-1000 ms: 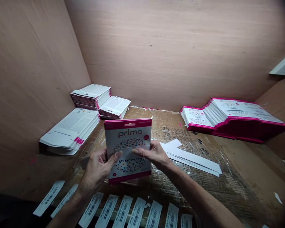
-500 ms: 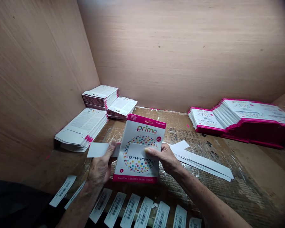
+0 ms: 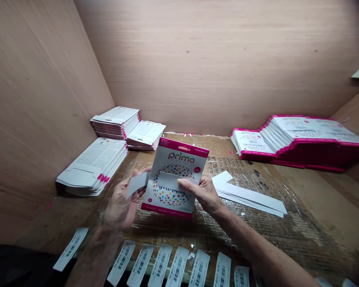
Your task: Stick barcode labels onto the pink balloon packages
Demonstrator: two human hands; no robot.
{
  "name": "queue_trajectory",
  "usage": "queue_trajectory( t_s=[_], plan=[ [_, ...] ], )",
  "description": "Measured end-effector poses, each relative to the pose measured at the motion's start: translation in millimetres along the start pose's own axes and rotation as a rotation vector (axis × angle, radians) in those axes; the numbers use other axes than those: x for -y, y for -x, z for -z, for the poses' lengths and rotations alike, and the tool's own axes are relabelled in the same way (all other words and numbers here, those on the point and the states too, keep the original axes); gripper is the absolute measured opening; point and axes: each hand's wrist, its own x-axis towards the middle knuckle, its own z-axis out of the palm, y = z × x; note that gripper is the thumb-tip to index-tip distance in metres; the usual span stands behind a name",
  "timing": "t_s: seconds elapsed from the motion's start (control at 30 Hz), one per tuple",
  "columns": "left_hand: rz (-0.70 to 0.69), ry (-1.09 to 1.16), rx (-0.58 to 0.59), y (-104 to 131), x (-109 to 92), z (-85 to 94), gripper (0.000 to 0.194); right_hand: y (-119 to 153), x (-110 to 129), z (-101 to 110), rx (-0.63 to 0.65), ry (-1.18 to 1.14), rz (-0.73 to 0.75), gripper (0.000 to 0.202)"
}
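Observation:
Upright before me is a white and pink balloon packet (image 3: 179, 157) with colourful dots. My right hand (image 3: 208, 193) grips its right edge, thumb on the front, pressing a white paper strip (image 3: 167, 180) that crosses the packet. The strip's other end (image 3: 137, 184) sticks out past the left edge and curves. My left hand (image 3: 122, 203), smeared by motion, is at that end, its fingers behind the strip; how they hold it is partly hidden.
White strips (image 3: 251, 197) lie fanned on the taped cardboard (image 3: 227, 227). Packet stacks stand at left (image 3: 92, 159) and right (image 3: 305, 131). Several barcode labels (image 3: 160, 265) line the near edge. Wooden panels (image 3: 197, 59) rise behind and at the left.
My left thumb has come off the front of the strip, and the strip's left end now bends toward me. The view has shifted slightly; my right hand still grips the packet.

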Motion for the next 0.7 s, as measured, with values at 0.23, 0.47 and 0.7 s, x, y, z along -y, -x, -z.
queue_trajectory(
  t_s=[0.23, 0.47, 0.7],
  plan=[
    [0.280, -0.054, 0.198, -4.0, 5.5, 0.0, 0.058, 4.2, 2.7, 3.9, 0.101, -0.002, -0.004, 0.030],
    [0.209, -0.138, 0.247, 5.6, 4.6, 4.9, 0.050, 6.1, 3.6, 8.5, 0.188, 0.000, -0.037, 0.034],
    [0.222, -0.230, 0.301, 4.2, 0.3, 6.2, 0.048, 6.7, 5.2, 9.3, 0.186, 0.081, -0.092, 0.040]
  ],
)
